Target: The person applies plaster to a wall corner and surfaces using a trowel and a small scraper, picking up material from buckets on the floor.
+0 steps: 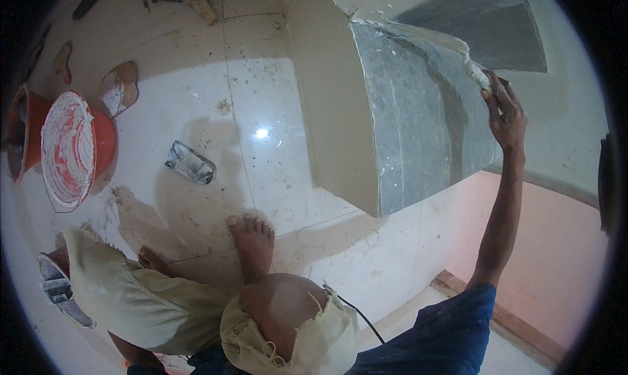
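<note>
My right hand (504, 116) is at the far upper corner of the grey slab-topped ledge (412, 120), fingers bent against a rough white strip of filler (477, 74) along the edge beside the wall. My left hand (57, 260) is at the far left, mostly hidden beside my trousered leg, gripping a putty-smeared metal tool (62, 296). An orange bucket (103, 146) coated inside with white paste stands left of my bare feet, another bucket (21, 113) behind it. A crumpled silver packet (188, 162) lies on the tiled floor.
Wooden offcuts and tools (199, 2) lie at the top left, with a broken piece (119, 87) near the buckets. A dark panel (484, 28) is on the wall (556, 113) behind the ledge. A pink surface (530, 257) with brown edging is at the lower right.
</note>
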The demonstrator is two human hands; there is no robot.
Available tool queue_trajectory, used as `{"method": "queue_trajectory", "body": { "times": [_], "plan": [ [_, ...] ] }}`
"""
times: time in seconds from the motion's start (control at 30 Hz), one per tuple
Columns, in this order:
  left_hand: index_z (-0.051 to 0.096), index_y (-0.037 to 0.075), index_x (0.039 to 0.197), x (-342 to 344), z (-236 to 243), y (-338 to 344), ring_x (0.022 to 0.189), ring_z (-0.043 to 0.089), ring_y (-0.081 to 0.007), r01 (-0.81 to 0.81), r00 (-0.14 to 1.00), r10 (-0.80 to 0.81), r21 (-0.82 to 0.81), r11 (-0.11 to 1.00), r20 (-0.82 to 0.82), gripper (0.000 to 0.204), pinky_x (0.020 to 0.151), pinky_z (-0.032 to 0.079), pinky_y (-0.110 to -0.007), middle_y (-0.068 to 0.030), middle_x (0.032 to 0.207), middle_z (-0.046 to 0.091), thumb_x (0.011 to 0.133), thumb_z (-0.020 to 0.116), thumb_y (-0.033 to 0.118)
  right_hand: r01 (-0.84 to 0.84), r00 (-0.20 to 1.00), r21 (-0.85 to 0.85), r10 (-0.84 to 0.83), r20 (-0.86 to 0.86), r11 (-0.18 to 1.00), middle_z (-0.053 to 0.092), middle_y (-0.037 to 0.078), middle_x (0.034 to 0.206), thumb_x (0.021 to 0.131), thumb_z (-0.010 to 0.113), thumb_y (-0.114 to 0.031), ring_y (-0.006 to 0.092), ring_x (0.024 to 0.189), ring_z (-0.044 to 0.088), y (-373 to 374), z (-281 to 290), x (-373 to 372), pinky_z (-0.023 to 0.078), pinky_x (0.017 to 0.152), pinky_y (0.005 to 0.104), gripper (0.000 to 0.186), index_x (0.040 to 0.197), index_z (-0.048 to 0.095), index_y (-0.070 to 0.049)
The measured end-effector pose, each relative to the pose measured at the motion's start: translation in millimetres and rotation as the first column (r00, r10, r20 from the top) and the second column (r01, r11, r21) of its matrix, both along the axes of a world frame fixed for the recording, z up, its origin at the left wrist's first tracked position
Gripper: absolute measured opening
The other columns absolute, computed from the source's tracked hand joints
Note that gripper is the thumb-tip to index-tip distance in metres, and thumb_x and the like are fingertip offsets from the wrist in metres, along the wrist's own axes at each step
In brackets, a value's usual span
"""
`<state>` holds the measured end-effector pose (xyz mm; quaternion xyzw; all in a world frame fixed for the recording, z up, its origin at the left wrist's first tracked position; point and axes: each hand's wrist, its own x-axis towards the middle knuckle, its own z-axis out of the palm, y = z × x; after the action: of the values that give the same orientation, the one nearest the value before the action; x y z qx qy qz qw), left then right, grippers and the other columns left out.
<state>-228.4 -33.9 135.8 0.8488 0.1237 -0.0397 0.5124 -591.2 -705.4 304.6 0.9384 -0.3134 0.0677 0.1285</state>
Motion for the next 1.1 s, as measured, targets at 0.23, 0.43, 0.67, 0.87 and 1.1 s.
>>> {"method": "queue_trajectory", "body": {
  "times": [0.23, 0.43, 0.67, 0.87, 1.1],
  "plan": [
    [0.057, 0.007, 0.129, -3, 11, -10, 0.094, 0.058, -0.0198, 0.005, 1.000, -0.006, 0.011, 1.000, 0.019, 0.046, 0.080, 0.048, -0.031, -0.0098, 0.112, 0.061, 0.095, 0.058, 0.039, -0.082, 0.996, 0.012, 0.081, 0.025, 0.997, 0.066, 0.007, 0.117, 0.094, 0.061, -0.031, 0.0252, 0.099, 0.066, -1, -23, 27, 0.054, 0.081, 0.0401, 0.034, 0.126, 0.064, -0.020],
    [0.058, 0.006, 0.128, -9, 17, -16, 0.092, 0.059, -0.0194, 0.007, 1.000, -0.008, 0.023, 1.000, 0.027, 0.046, 0.079, 0.048, -0.031, -0.0097, 0.111, 0.062, 0.095, 0.059, 0.039, -0.108, 0.988, -0.029, 0.111, 0.111, 0.994, 0.065, 0.011, 0.120, 0.094, 0.063, -0.026, 0.0271, 0.101, 0.067, -17, -22, 9, 0.055, 0.082, 0.0392, 0.034, 0.127, 0.064, -0.018],
    [0.059, 0.006, 0.126, -13, 21, -23, 0.091, 0.059, -0.0190, 0.009, 0.999, -0.010, 0.024, 1.000, 0.032, 0.045, 0.079, 0.048, -0.030, -0.0096, 0.109, 0.062, 0.095, 0.059, 0.038, -0.154, 0.980, 0.081, 0.142, 0.141, 0.985, 0.065, 0.011, 0.121, 0.094, 0.063, -0.025, 0.0271, 0.102, 0.067, -1, -38, 13, 0.054, 0.083, 0.0388, 0.036, 0.128, 0.063, -0.018],
    [0.059, 0.005, 0.125, -18, 27, -30, 0.090, 0.059, -0.0186, 0.017, 0.999, -0.019, 0.035, 0.999, 0.038, 0.044, 0.078, 0.048, -0.030, -0.0095, 0.107, 0.063, 0.095, 0.060, 0.037, -0.119, 0.989, 0.113, 0.108, 0.099, 0.986, 0.062, 0.012, 0.125, 0.095, 0.062, -0.024, 0.0257, 0.105, 0.065, -2, -57, 25, 0.055, 0.085, 0.0376, 0.038, 0.132, 0.060, -0.014],
    [0.060, 0.004, 0.124, -25, 33, -39, 0.088, 0.060, -0.0182, 0.033, 0.998, -0.037, 0.078, 0.996, 0.053, 0.043, 0.077, 0.048, -0.029, -0.0094, 0.105, 0.064, 0.095, 0.060, 0.037, -0.186, 0.952, 0.002, 0.180, 0.249, 0.982, 0.064, 0.013, 0.120, 0.093, 0.065, -0.022, 0.0300, 0.103, 0.065, -2, -55, 26, 0.053, 0.084, 0.0394, 0.035, 0.127, 0.064, -0.014]
  ]
}}
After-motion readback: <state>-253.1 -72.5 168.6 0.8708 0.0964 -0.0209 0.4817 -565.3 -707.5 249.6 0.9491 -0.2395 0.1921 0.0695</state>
